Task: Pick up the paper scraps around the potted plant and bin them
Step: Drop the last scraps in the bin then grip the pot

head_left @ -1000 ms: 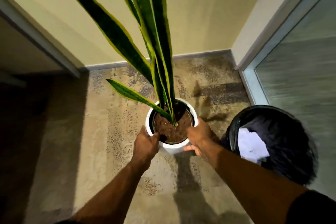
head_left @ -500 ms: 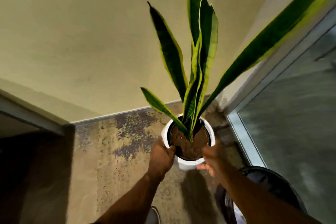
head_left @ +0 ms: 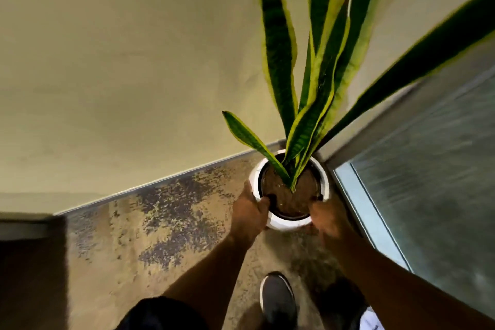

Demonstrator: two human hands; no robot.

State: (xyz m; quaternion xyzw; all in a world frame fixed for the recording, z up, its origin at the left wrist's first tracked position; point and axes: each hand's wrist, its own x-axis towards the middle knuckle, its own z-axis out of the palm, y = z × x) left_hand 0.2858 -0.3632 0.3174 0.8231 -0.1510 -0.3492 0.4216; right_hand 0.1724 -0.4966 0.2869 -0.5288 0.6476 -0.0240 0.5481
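A snake plant with tall green, yellow-edged leaves (head_left: 278, 43) grows in a white round pot (head_left: 288, 224) with brown soil, close to the room's corner. My left hand (head_left: 250, 213) grips the pot's left rim, thumb over the edge. My right hand (head_left: 325, 218) grips the right rim the same way. At the bottom right, a dark bin (head_left: 341, 303) is mostly hidden under my right forearm, with a bit of white paper (head_left: 371, 320) showing in it. No loose scraps show on the floor.
A beige wall (head_left: 120, 61) with a grey skirting runs behind the pot. A frosted glass door (head_left: 434, 182) in a pale frame stands at the right. My dark shoe (head_left: 277, 300) rests on the speckled floor (head_left: 160, 236). Deep shadow covers the left.
With both hands on its rim, the pot has moved away from me towards the corner by the glass door. The bin has slid out to the bottom edge of view.
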